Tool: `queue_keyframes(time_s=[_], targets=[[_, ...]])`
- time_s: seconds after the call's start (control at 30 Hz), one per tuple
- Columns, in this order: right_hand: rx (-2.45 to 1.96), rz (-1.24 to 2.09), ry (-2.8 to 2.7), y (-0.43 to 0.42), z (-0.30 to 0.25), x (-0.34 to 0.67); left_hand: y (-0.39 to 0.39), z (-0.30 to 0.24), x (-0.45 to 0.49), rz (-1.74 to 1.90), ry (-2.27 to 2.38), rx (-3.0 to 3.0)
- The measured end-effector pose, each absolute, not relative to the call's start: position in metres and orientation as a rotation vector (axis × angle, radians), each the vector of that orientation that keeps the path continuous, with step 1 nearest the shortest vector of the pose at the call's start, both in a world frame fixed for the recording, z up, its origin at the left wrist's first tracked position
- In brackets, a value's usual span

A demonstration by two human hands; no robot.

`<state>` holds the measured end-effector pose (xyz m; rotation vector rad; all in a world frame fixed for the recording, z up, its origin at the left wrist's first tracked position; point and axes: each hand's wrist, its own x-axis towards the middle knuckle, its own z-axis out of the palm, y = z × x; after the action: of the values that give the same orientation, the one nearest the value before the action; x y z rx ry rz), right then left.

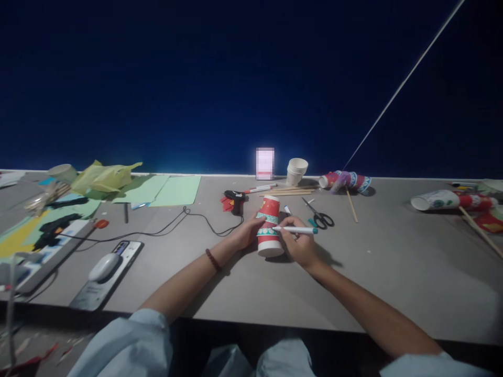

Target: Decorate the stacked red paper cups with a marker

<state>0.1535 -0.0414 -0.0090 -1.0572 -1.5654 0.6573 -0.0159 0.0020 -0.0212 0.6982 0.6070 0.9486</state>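
Observation:
Two paper cups joined into one piece, wrapped in red with teal and white patterned bands, stand slightly tilted above the grey table. My left hand is closed around their left side, its fingers partly hidden behind them. In my right hand is a white marker with a teal end, its tip pointing left at the teal band. The tip appears to touch the band or hover very near it. Behind my right hand lie black-handled scissors and a small marker or cap.
A black glue gun with its cord, wooden sticks and stacked white cups lie beyond my hands. Decorated cup pieces are on the right. A power strip, phone and green paper occupy the left.

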Motion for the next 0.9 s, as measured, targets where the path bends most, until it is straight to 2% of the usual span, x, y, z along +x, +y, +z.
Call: queue_keyframes(time_s=[0.9], targets=[[-1.035, 0.676, -1.618, -0.0455, -0.0037, 0.1524, 0.0015, -0.0199, -0.0164, 0.957, 0.590, 0.654]])
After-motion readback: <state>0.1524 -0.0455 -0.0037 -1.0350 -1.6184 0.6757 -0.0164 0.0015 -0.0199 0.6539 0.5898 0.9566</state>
